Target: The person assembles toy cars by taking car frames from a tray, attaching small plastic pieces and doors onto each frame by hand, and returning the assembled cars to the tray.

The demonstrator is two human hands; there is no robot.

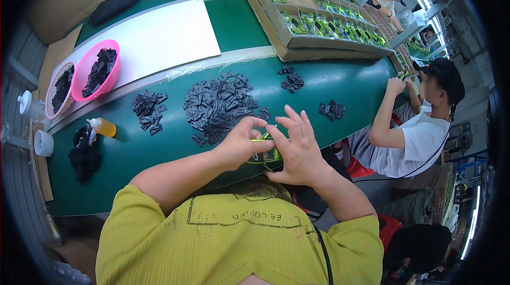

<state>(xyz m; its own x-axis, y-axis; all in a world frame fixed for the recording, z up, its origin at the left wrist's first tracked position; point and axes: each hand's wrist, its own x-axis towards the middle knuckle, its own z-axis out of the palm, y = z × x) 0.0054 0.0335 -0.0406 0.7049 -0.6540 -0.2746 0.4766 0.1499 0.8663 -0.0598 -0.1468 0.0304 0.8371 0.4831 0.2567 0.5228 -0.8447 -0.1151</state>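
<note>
Hands met at the near edge of the green worktop [340, 85], left hand [240, 147] and right hand [300, 149] pinching one small green-and-black part [264, 152] between clenched fingers, close to the body for control, the heap of black pieces [218, 107] within easy reach just beyond

wearer: short-sleeved mustard-yellow knit top [239, 242]; sleeves end above the elbows | print: thin dark line pattern and small dark lettering across the chest | strap: narrow black cord [324, 253] running down over the right shoulder | arms: both forearms bare; left hand [241, 144] and right hand [300, 149] ungloved, no rings or watch visible
</note>
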